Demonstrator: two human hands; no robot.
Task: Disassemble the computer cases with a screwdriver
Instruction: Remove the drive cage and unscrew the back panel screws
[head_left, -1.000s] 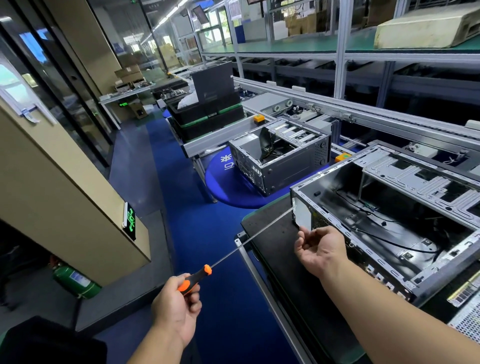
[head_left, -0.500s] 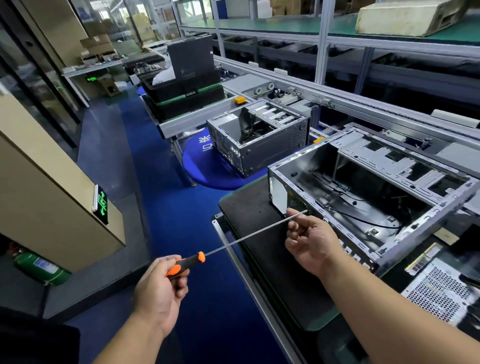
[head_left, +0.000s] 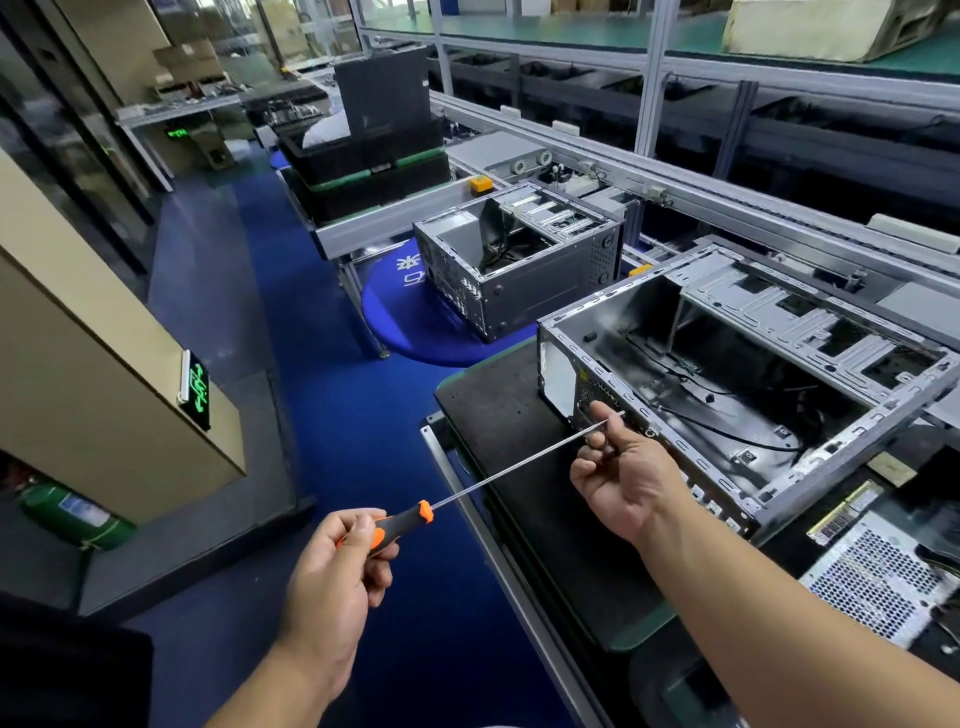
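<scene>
While the near computer case (head_left: 727, 395) lies open-side up on the black mat (head_left: 519, 467) of the work surface, a long screwdriver (head_left: 509, 473) is held across the mat's corner towards the case's perforated rear panel. The orange-and-black handle is gripped in the left hand (head_left: 337, 577), with the fingers curled round it, out over the blue floor (head_left: 332, 395). The thin metal shaft is pinched near its tip by the curled fingers of the right hand (head_left: 623, 473), just beside the lower edge of the rear panel; whether the tip touches the panel cannot be told. Inside the case, bare metal walls, a drive cage along the far side and a few loose black cables are seen. A second computer case (head_left: 524, 270), also opened, is set further back, partly over a round blue platform. Beyond it, stacked black trays (head_left: 369, 171) with green edging are carried on a grey conveyor section, and a black panel stands upright on them. To the right of the near case, a perforated metal cover (head_left: 872, 582) is laid on the surface. On the left, a beige cabinet (head_left: 93, 374) bears a green lit sign (head_left: 197, 387), and a green cylinder (head_left: 78, 514) lies on the floor below it
</scene>
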